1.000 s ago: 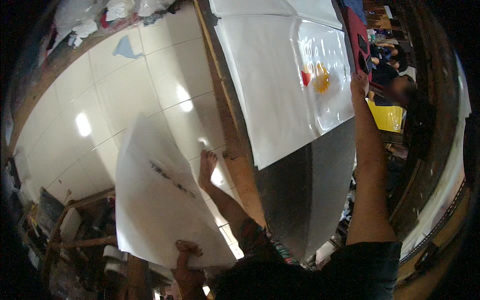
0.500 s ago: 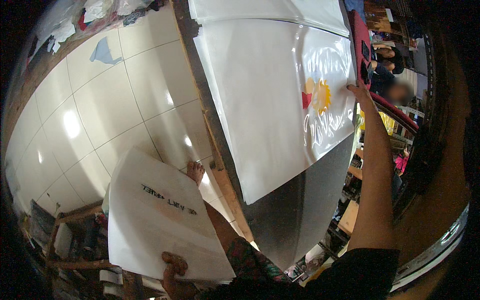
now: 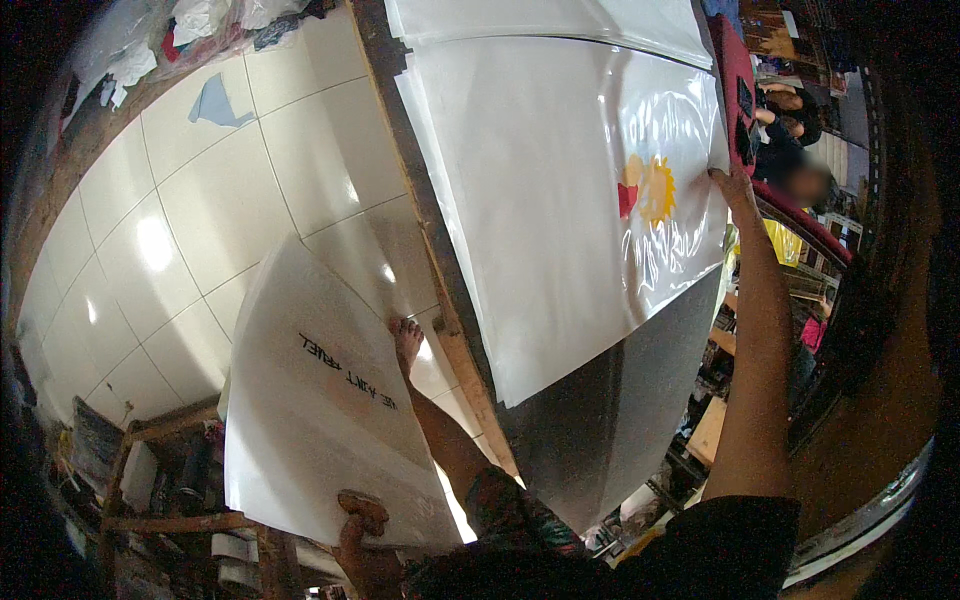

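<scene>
My left hand (image 3: 364,525), low in the view, is closed on the near edge of a large white sheet (image 3: 300,430). That sheet hangs beside the table, bowed, with dark lettering on its face. At the right, my right hand (image 3: 733,186) pinches the right edge of a glossy clear film sheet (image 3: 665,275) bearing a yellow sun-like shape and a red patch. The film lies over a stack of white sheets (image 3: 520,200) on the dark table (image 3: 600,420). The fingertips under the film's edge are hidden.
Another plastic-covered sheet (image 3: 560,18) lies at the table's far end. To the left is a tiled floor with a grey scrap (image 3: 217,104); a wooden rack (image 3: 180,522) stands at lower left. A person (image 3: 790,140) sits beyond the table's right side, near a red surface (image 3: 738,75).
The hanging white sheet has bent more, its far corner now higher and narrower. My right hand keeps its place on the film edge. The whole view has shifted slightly.
</scene>
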`<state>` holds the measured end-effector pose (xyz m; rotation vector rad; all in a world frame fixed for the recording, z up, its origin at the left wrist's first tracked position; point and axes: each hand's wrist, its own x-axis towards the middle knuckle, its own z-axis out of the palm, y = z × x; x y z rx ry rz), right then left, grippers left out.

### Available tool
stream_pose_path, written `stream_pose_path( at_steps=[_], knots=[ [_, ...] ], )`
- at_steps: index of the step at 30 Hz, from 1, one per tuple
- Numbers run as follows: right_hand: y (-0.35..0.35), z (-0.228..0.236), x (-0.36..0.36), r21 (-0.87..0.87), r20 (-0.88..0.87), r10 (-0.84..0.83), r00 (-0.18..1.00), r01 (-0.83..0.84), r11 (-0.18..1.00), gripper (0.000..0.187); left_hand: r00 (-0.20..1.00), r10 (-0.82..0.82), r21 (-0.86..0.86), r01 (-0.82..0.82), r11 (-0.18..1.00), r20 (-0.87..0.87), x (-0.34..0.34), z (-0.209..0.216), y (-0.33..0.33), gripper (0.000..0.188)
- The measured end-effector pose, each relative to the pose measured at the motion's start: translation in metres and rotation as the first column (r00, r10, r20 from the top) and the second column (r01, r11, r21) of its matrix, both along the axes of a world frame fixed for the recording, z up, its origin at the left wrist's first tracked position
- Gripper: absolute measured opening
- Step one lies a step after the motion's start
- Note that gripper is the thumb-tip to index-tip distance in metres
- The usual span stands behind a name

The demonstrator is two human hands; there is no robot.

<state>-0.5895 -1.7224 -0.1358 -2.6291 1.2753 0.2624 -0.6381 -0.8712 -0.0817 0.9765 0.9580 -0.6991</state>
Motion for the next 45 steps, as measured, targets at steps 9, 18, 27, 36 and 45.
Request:
stream_pose_path(
  at_steps=[9, 18, 27, 36, 45],
  knots=[
    [0.021, -0.021, -0.003, 0.026, 0.162, 0.130, 0.978, -0.136, 0.990, 0.055, 0.993, -0.121, 0.091, 0.121, 0.988, -0.007, 0.006, 0.006, 0.003, 0.051],
    [0.054, -0.017, 0.027, 0.026, 0.114, -0.023, 0.993, 0.020, 0.999, 0.051, 0.981, -0.192, 0.200, 0.188, 0.962, -0.001, 0.001, 0.009, 0.005, 0.019],
    [0.055, -0.032, 0.028, -0.318, -0.099, 0.057, 0.993, -0.086, 0.944, 0.038, 0.992, -0.094, 0.309, 0.114, 0.944, -0.079, -0.005, 0.002, 0.002, 0.022],
    [0.046, -0.006, 0.004, -0.317, 0.281, 0.056, 0.958, 0.038, 0.948, 0.044, 0.994, -0.101, 0.128, 0.107, 0.986, -0.050, 0.007, -0.001, 0.015, 0.010],
    [0.086, 0.036, 0.018, -0.001, 0.098, -0.103, 0.990, 0.104, 0.995, 0.045, 0.992, -0.111, 0.245, 0.123, 0.962, -0.062, 0.009, 0.008, 0.015, 0.017]
  ],
)
